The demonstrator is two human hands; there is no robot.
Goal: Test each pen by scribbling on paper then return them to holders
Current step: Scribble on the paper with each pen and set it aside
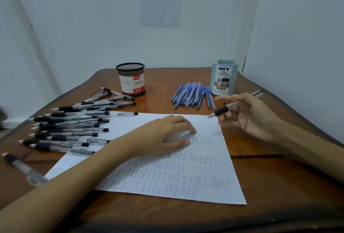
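A white sheet of paper (195, 175) covered in small scribbles lies on the brown table. My left hand (160, 136) rests on the paper with relaxed fingers, holding it down. My right hand (249, 115) hovers just off the paper's right corner and grips a black-grip pen (222, 111), tip pointing left above the paper's top right corner. Several black pens (70, 126) lie in a pile at the left. Several blue pens (193, 95) lie fanned at the back right. A black mesh holder (132, 79) and a pale blue holder (224, 78) stand behind them.
The wooden table (279, 186) has rounded edges and sits in a corner of white walls. One stray black pen (22, 167) lies near the left front edge. A printed sheet (161, 0) is stuck on the back wall.
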